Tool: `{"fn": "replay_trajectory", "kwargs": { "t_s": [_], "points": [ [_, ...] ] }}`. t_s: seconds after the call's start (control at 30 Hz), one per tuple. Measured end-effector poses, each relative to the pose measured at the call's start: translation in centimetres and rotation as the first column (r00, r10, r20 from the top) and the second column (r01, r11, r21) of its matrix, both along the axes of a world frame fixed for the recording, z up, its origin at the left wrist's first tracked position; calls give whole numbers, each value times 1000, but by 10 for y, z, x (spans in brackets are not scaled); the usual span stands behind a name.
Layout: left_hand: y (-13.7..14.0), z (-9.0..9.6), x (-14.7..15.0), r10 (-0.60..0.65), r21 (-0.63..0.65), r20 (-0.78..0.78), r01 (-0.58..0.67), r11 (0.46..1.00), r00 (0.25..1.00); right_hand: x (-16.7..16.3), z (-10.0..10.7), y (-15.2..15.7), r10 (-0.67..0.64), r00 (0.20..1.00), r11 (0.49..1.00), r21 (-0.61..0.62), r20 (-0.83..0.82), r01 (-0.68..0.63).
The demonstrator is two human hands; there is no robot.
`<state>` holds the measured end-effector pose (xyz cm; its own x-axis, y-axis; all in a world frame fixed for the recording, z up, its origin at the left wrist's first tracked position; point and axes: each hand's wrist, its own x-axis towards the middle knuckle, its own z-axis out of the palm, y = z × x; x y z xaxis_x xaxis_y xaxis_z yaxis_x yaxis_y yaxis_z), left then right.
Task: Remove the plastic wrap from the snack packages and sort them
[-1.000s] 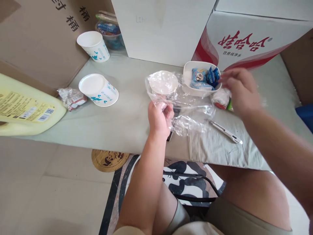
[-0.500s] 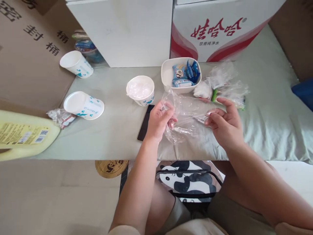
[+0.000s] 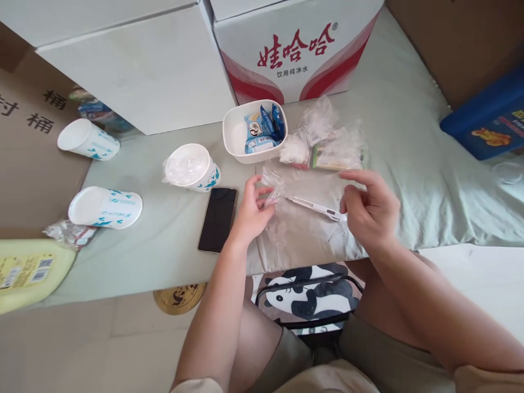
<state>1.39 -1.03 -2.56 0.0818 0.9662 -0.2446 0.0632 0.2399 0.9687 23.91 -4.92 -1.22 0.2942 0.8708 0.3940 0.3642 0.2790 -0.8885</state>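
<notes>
The clear plastic film (image 3: 301,225) lies spread between my two hands, low over the surface (image 3: 413,185). My left hand (image 3: 257,210) is half curled, with a bunched end of film between thumb and fingers. My right hand (image 3: 368,210) has its index finger stretched out and the others folded in by the film's far end; I can't tell whether it pinches any. The film looks nearly weightless, limp and a bit slippery, apt to cling and crease, and thin enough to tear if I yank. I'd judge a light fingertip pinch at its edges best, keeping it clear of the slim silver tool (image 3: 315,208) between my hands. The phone (image 3: 217,219) lies just left of my left hand, a cup (image 3: 192,166) beyond it.
</notes>
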Motion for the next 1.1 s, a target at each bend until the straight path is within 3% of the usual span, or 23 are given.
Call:
{"fn": "replay_trajectory", "kwargs": {
  "t_s": [0.1, 0.17, 0.23, 0.33, 0.4, 0.47, 0.63, 0.73, 0.83, 1.03, 1.1],
  "points": [
    [4, 5, -6, 145, -23, 148, -143, 989, 978, 6, 3, 0, -81, 997, 995, 54, -2, 81],
    [6, 11, -13, 285, -47, 260, -283, 958, 922, 8, 5, 0, -118, 993, 991, 53, -25, 119],
    [6, 16, -20, 355, -91, 356, -346, 934, 864, 10, 5, 0, -121, 992, 992, 36, -42, 122],
    [2, 19, -24, 237, -145, 399, -194, 970, 886, 10, 0, 0, -78, 997, 997, 24, -8, 78],
    [-2, 18, -21, 89, -152, 311, -43, 987, 946, 9, -4, 0, -41, 998, 999, 35, 38, 40],
    [-5, 15, -18, -1, -148, 176, 28, 989, 984, 8, -6, 0, -31, 998, 998, 48, 63, 28],
    [-4, 11, -25, 64, -143, 7, -62, 988, 998, 8, -3, 6, -128, 992, 992, -9, -18, 128],
    [-2, 13, -36, 161, -123, 10, -159, 980, 987, 6, 1, 12, -173, 976, 984, -55, -135, 167],
    [-4, 17, -46, 234, -6, 59, -234, 972, 971, 5, 1, 15, -160, 955, 986, -92, -251, 141],
    [-8, 16, -57, 44, 92, 15, -46, 995, 999, 6, -7, 19, -62, 956, 988, -156, -286, 17],
    [-8, 13, -60, 79, 135, -8, -78, 988, 997, 9, -10, 22, -46, 974, 985, -173, -220, 7]
  ]
}}
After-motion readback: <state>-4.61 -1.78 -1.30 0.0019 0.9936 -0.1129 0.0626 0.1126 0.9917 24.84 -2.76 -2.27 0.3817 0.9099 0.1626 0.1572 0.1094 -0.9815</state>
